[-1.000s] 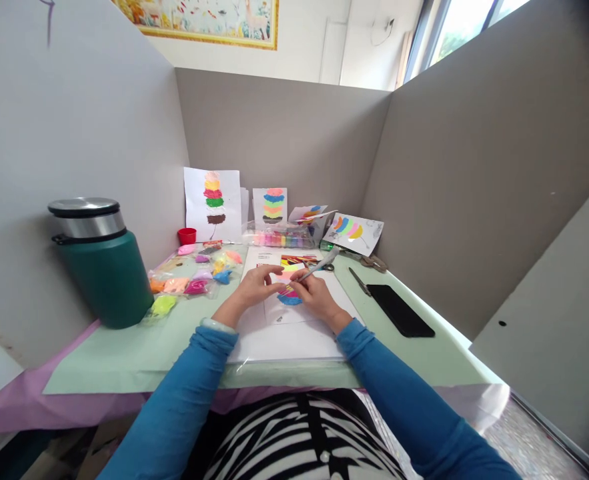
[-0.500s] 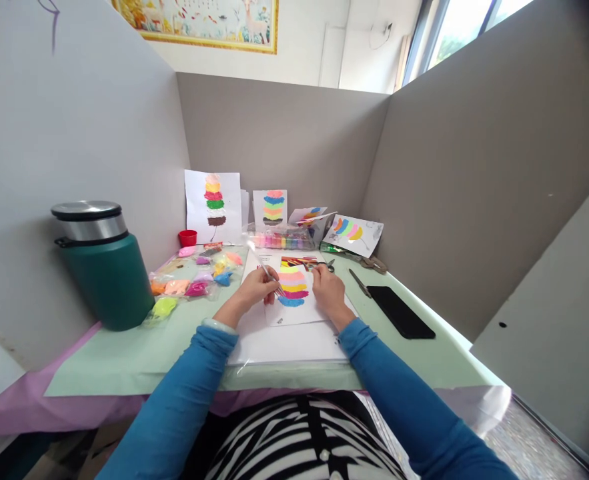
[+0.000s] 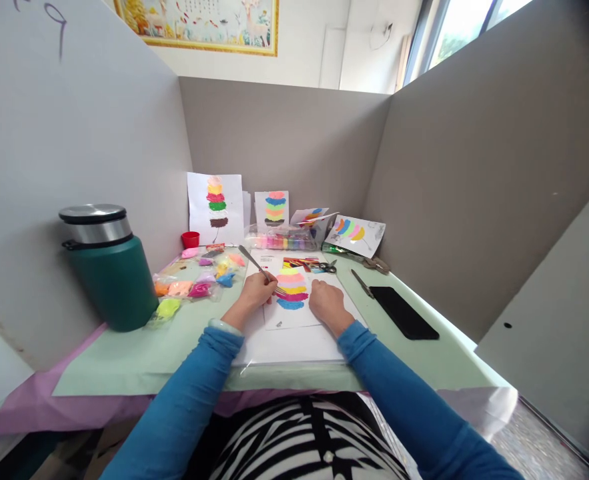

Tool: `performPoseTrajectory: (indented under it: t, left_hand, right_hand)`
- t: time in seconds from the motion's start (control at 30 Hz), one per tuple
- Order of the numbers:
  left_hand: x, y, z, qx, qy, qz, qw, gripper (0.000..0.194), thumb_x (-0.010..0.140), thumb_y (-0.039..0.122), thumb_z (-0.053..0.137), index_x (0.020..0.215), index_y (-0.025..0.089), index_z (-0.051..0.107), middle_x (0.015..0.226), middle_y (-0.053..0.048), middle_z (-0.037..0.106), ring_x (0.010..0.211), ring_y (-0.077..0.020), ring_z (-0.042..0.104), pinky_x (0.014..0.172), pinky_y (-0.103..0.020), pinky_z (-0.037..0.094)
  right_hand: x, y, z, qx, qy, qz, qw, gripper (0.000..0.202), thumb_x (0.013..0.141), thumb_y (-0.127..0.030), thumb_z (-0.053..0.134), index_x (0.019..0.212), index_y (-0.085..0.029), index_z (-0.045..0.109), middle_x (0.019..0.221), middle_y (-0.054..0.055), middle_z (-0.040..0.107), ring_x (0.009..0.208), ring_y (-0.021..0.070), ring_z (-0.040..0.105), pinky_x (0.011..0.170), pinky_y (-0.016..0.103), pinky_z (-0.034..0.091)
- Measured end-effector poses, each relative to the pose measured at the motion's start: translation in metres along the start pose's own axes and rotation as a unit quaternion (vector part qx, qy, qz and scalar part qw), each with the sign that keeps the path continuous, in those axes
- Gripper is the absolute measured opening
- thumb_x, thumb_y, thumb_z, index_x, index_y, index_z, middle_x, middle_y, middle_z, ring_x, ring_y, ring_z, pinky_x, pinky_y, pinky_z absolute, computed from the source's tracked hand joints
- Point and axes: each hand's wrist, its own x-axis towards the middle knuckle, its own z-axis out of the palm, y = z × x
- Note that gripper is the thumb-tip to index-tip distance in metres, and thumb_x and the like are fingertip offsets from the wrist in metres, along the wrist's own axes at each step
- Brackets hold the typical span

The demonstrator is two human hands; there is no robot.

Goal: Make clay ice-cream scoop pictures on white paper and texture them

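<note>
My left hand [image 3: 258, 292] is closed around a metal fork [image 3: 255, 261]. The handle points up and away, and the tines rest at or just over the left ends of the lower stripes. Those stripes are soft, textured clay [image 3: 293, 291] in yellow, pink, magenta and blue, stacked on a white sheet of paper [image 3: 294, 319]. At the sheet's right edge sits my right hand [image 3: 327, 303], its fingers curled in. Whatever those fingers hold, if anything, is hidden. Beneath the sheet lies a larger white pad or board [image 3: 289, 350].
On the left stand a green flask [image 3: 111, 280] and bagged clay lumps [image 3: 199, 289]. Behind are a red cup [image 3: 191, 239], propped clay pictures [image 3: 217, 207], a clear clay box [image 3: 281, 239] and scissors [image 3: 328, 267]. A knife-like tool [image 3: 361, 283] and black phone [image 3: 404, 313] lie right. Grey partitions surround the table.
The fork in my left hand has tilted, its handle now darker and its tines nearer the clay's left ends. My right hand has curled tighter and lowered slightly. The view shifted a little.
</note>
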Motion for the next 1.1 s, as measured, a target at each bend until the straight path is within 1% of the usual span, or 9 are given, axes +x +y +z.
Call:
performPoseTrajectory:
  t: [0.1,0.23,0.43,0.67,0.83,1.0,1.1]
  left_hand:
    - [-0.002,0.004,0.001,0.022,0.001,0.001,1.0,0.012,0.081,0.017,0.052,0.078,0.015,0.064,0.041,0.005,0.051,0.042,-0.0111,0.052,0.048,-0.02,0.037]
    - [-0.002,0.006,0.002,0.046,0.005,0.018,0.999,0.013,0.081,0.016,0.053,0.076,0.015,0.065,0.042,0.004,0.052,0.045,-0.0116,0.054,0.051,-0.02,0.038]
    - [0.001,0.003,0.008,0.066,0.005,0.013,0.998,0.013,0.079,0.016,0.053,0.078,0.015,0.066,0.044,0.004,0.053,0.043,-0.0122,0.053,0.05,-0.021,0.039]
    - [0.002,0.001,0.012,0.099,0.0,0.044,0.994,0.016,0.078,0.015,0.05,0.073,0.015,0.065,0.045,0.001,0.056,0.046,-0.0135,0.056,0.056,-0.022,0.041]
    - [0.002,0.0,0.014,0.105,-0.008,0.046,0.993,0.016,0.077,0.014,0.049,0.071,0.015,0.064,0.044,0.001,0.055,0.044,-0.0134,0.056,0.053,-0.022,0.04]
    - [0.001,0.002,0.013,0.112,-0.005,0.048,0.993,0.015,0.076,0.013,0.05,0.069,0.015,0.063,0.046,0.001,0.056,0.046,-0.0134,0.056,0.053,-0.021,0.039]
    - [-0.001,0.003,0.011,0.116,-0.003,0.036,0.993,0.015,0.076,0.013,0.05,0.07,0.015,0.064,0.044,0.001,0.055,0.045,-0.014,0.056,0.052,-0.022,0.039]
  right_hand:
    - [0.001,0.0,0.002,-0.005,0.002,0.002,1.0,0.026,0.085,-0.009,0.041,0.104,-0.012,0.058,0.098,0.015,0.067,0.09,0.0233,0.067,0.073,0.032,0.047]
    - [0.002,-0.001,0.002,0.0,0.003,0.001,1.0,0.026,0.085,-0.009,0.041,0.104,-0.011,0.059,0.098,0.016,0.066,0.09,0.0247,0.067,0.072,0.032,0.048]
    - [0.002,-0.001,0.001,0.004,-0.007,0.007,1.0,0.027,0.085,-0.008,0.041,0.105,-0.011,0.058,0.099,0.016,0.067,0.092,0.0244,0.067,0.074,0.032,0.047]
    - [0.001,-0.002,0.001,0.004,0.005,0.007,1.0,0.027,0.086,-0.009,0.039,0.104,-0.011,0.059,0.098,0.016,0.067,0.091,0.0251,0.067,0.074,0.033,0.048]
    - [0.0,-0.002,0.001,0.005,0.014,0.001,1.0,0.026,0.086,-0.009,0.04,0.104,-0.01,0.059,0.097,0.016,0.067,0.091,0.0247,0.067,0.073,0.032,0.047]
    - [0.0,-0.001,0.003,0.002,0.018,-0.001,1.0,0.026,0.085,-0.008,0.041,0.103,-0.011,0.059,0.096,0.015,0.067,0.089,0.0256,0.067,0.072,0.034,0.048]
    - [0.0,-0.001,0.003,0.004,0.019,-0.004,1.0,0.026,0.086,-0.009,0.04,0.103,-0.011,0.059,0.096,0.015,0.067,0.089,0.0259,0.067,0.072,0.034,0.048]
